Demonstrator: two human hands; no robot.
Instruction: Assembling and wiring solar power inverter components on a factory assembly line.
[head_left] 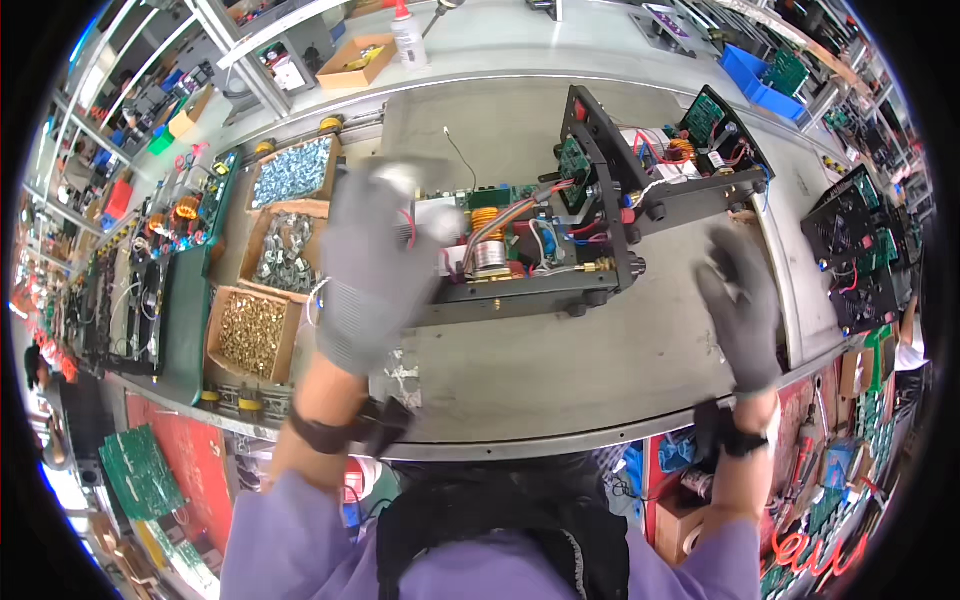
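Observation:
My left hand [372,265], in a grey glove, is smeared by motion over the left end of a black open chassis [510,301]. A blurred pale shape [400,180] shows at its fingertips; whether the hand holds it I cannot make out. The chassis carries a green circuit board, a copper-coloured coil [484,219], a silver cylinder [490,258] and bundled coloured wires [520,213]. My right hand [742,310], gloved too, hovers over the right of the grey work surface, apart from the chassis. Its fingers are loosely bent and apart, with nothing between them.
Cardboard boxes on the left hold silvery-blue small parts [292,172], metal clips [287,252] and brass-coloured fasteners [252,333]. A second black chassis [690,195] stands behind the first. More black units [850,245] stand at the right. A white bottle [409,42] is at the back.

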